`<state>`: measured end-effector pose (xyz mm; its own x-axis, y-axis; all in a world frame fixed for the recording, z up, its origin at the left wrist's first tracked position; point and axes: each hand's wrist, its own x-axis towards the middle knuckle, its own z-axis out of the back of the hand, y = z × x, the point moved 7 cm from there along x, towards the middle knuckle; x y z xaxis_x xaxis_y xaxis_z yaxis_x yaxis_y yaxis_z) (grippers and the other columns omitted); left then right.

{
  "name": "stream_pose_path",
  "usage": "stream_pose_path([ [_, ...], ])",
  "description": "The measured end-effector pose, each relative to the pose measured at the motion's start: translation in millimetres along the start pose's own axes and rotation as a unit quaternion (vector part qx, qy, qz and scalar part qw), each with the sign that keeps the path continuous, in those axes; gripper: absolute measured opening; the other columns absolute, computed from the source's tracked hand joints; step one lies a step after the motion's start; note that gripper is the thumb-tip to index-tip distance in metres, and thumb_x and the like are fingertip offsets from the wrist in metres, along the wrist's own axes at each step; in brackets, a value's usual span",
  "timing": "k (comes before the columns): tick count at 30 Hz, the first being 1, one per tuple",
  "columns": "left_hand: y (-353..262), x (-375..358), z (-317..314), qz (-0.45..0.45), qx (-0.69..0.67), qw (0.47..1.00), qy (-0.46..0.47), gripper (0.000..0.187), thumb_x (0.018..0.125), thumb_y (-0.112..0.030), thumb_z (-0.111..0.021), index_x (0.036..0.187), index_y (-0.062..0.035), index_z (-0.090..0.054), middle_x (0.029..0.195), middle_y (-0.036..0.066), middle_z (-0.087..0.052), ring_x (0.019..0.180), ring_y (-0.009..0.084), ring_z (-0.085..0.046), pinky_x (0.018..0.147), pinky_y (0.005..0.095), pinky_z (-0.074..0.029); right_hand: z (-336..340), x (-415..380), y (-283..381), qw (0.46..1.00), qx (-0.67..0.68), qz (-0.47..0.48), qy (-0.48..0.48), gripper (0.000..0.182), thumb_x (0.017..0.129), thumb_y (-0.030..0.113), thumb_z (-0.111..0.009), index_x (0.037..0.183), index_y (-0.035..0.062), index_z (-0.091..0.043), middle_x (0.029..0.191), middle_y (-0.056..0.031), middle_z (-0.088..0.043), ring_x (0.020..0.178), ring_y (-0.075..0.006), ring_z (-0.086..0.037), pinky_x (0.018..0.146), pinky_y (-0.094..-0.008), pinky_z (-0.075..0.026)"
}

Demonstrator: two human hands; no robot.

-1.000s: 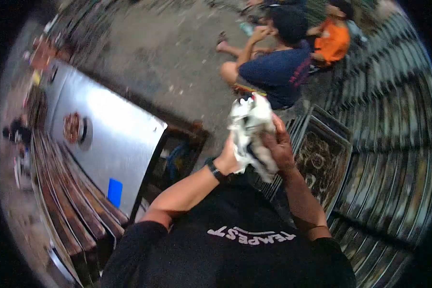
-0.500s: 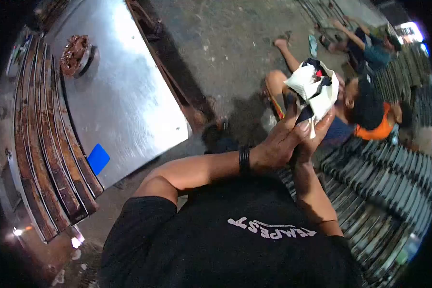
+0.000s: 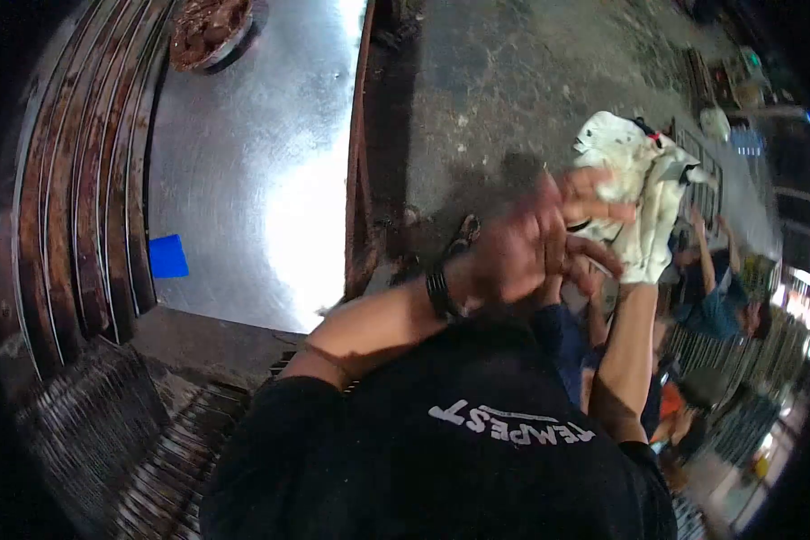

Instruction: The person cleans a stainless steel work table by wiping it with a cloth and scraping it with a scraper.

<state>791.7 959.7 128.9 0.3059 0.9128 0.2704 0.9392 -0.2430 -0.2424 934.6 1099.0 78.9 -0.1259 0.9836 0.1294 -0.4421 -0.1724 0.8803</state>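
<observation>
My left hand (image 3: 535, 238), with a dark band at its wrist, is blurred, its fingers apart beside stained white material (image 3: 612, 144). It shows no clear hold on anything. The bare right forearm runs up into this bunched, glove-like material, which covers my right hand (image 3: 650, 220). The right fingers cannot be made out under it. Small black and red parts show at its upper edge.
A metal-topped table (image 3: 234, 189) at left bears a bowl of brown material (image 3: 209, 34) and a blue piece (image 3: 167, 256). Long rusty strips (image 3: 81, 189) lie along its left side. Stacked slats (image 3: 184, 450) stand lower left. Another person (image 3: 722, 306) is at right.
My left hand has come off the white material and its fingers have spread. The material now covers my right hand down to the wrist. The view has shifted, with the table farther right.
</observation>
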Motion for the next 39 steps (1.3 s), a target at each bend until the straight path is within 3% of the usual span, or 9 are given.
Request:
stream_pose_path([
  [2, -22.8, 40.5, 22.6, -0.049, -0.246, 0.964, 0.086, 0.078, 0.088, -0.062, -0.032, 0.145, -0.011, -0.013, 0.15, 0.016, -0.015, 0.132, 0.0318, -0.032, 0.102, 0.0507, -0.034, -14.6, 23.1, 10.7, 0.993, 0.114, -0.005, 0.005, 0.048, 0.09, 0.024, -0.054, 0.129, 0.0012, -0.038, 0.13, -0.0163, -0.042, 0.118, -0.0278, -0.042, 0.097, -0.0391, -0.037],
  [7, 1.8, 72.9, 63.9, -0.065, -0.228, 0.97, -0.049, 0.082, 0.083, -0.07, -0.032, 0.145, -0.0194, -0.02, 0.153, 0.003, -0.005, 0.134, 0.0422, -0.019, 0.104, 0.0627, -0.02, -54.5, 91.2, 36.5, 0.974, 0.205, 0.016, 0.091, 0.051, 0.089, 0.025, -0.055, 0.13, 0.002, -0.036, 0.132, -0.0165, -0.039, 0.12, -0.029, -0.041, 0.098, -0.0401, -0.036],
  [18, -160.6, 96.4, 142.7, -0.173, -0.093, 0.952, -0.234, 0.084, 0.083, -0.073, -0.025, 0.138, -0.0102, -0.033, 0.146, 0.014, -0.026, 0.132, 0.035, -0.029, 0.105, 0.0515, -0.025, -161.1, 271.7, 94.0, 0.809, 0.515, -0.122, 0.254, 0.056, 0.089, 0.027, -0.055, 0.134, 0.0038, -0.032, 0.137, -0.0169, -0.034, 0.124, -0.0316, -0.037, 0.101, -0.0424, -0.033],
  [25, -249.0, 103.7, 152.3, -0.259, 0.441, 0.729, -0.455, 0.075, 0.093, -0.051, -0.039, 0.144, -0.0044, -0.011, 0.149, 0.01, -0.016, 0.136, 0.0272, -0.017, 0.109, 0.0449, -0.013, -206.3, 270.8, 89.1, 0.799, 0.513, -0.122, 0.29, 0.06, 0.089, 0.028, -0.055, 0.137, 0.0049, -0.029, 0.141, -0.0172, -0.031, 0.127, -0.0333, -0.035, 0.102, -0.0438, -0.032],
  [28, -257.1, 131.4, 106.6, -0.312, 0.413, 0.76, -0.392, 0.082, 0.088, -0.048, -0.052, 0.145, -0.0056, -0.009, 0.149, 0.011, -0.015, 0.138, 0.0286, -0.013, 0.109, 0.0375, -0.017, -222.9, 259.4, 124.2, 0.815, 0.429, -0.015, 0.388, 0.061, 0.088, 0.029, -0.055, 0.138, 0.0053, -0.028, 0.142, -0.0173, -0.029, 0.128, -0.034, -0.034, 0.103, -0.0444, -0.031],
  [30, -271.7, 131.8, 115.0, -0.413, 0.325, 0.767, -0.368, 0.076, 0.088, -0.048, -0.054, 0.141, -0.0045, -0.022, 0.14, 0.009, -0.033, 0.127, 0.0232, -0.034, 0.102, 0.0323, -0.031, -244.0, 229.4, 181.3, 0.817, 0.144, 0.332, 0.45, 0.061, 0.088, 0.035, -0.054, 0.137, 0.0064, -0.032, 0.144, -0.0186, -0.027, 0.13, -0.0369, -0.029, 0.104, -0.0477, -0.027],
  [31, -276.5, 125.1, 119.7, -0.44, 0.268, 0.751, -0.414, 0.068, 0.089, -0.047, -0.052, 0.139, -0.0062, -0.028, 0.134, 0.008, -0.041, 0.12, 0.0204, -0.043, 0.099, 0.0313, -0.035, -250.5, 209.0, 205.2, 0.745, -0.025, 0.527, 0.409, 0.06, 0.087, 0.04, -0.053, 0.135, 0.0072, -0.036, 0.145, -0.0198, -0.025, 0.132, -0.0396, -0.024, 0.105, -0.0508, -0.023],
  [37, -303.7, 91.1, 121.6, -0.567, 0.049, 0.758, -0.319, 0.06, 0.094, -0.049, -0.036, 0.137, -0.0062, -0.034, 0.133, 0.016, -0.045, 0.12, 0.0294, -0.046, 0.102, 0.0427, -0.036, -291.7, 201.6, 215.7, 0.513, -0.007, 0.654, 0.556, 0.067, 0.083, 0.049, -0.054, 0.134, 0.008, -0.039, 0.144, -0.0214, -0.025, 0.133, -0.0411, -0.021, 0.104, -0.0541, -0.021],
  [39, -302.4, 105.2, 125.2, -0.592, 0.049, 0.743, -0.308, 0.061, 0.094, -0.049, -0.037, 0.137, -0.0061, -0.033, 0.134, 0.016, -0.044, 0.121, 0.03, -0.046, 0.103, 0.0431, -0.035, -301.9, 236.7, 215.9, 0.544, 0.127, 0.582, 0.591, 0.071, 0.081, 0.05, -0.055, 0.135, 0.0071, -0.037, 0.144, -0.0225, -0.024, 0.132, -0.0413, -0.023, 0.104, -0.0541, -0.022],
])
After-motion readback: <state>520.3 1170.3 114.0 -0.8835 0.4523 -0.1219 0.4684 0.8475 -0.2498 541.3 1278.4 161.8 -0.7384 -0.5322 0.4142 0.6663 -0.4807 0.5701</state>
